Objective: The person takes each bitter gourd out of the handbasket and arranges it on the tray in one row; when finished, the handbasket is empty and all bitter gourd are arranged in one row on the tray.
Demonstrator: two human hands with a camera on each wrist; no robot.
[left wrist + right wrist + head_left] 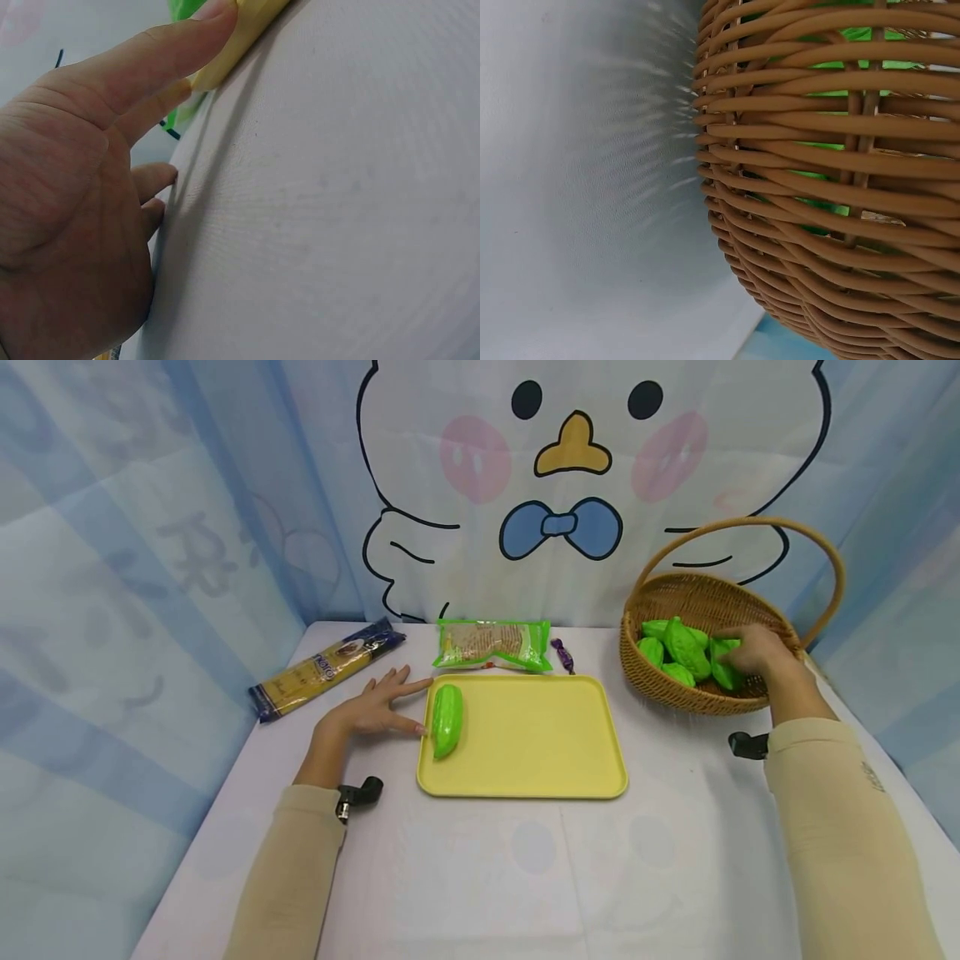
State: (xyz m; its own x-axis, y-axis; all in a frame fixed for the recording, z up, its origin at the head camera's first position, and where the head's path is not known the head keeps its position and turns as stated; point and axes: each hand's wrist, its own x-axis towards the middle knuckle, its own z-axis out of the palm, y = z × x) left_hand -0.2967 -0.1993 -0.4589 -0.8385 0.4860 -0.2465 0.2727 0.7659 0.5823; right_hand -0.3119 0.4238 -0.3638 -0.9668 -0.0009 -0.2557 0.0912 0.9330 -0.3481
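A yellow tray point(525, 739) lies in the middle of the table, with a long, smooth green toy vegetable point(447, 720) along its left side. My left hand point(378, 703) is spread at the tray's left edge, thumb and forefinger touching the rim. In the left wrist view its palm and straight fingers show beside the tray. My right hand point(761, 652) reaches into a wicker basket point(660, 693) and grips a lumpy green toy vegetable point(726, 664). Several similar green pieces point(684, 647) lie beside it. Basket weave point(832, 165) hides the right fingers in the right wrist view.
Behind the tray lie a green-edged clear packet point(492, 645) and a small purple wrapped candy point(562, 656). A blue and yellow pasta packet point(327, 668) lies at the back left. The basket's tall handle point(750, 522) arches near the back curtain point(562, 585).
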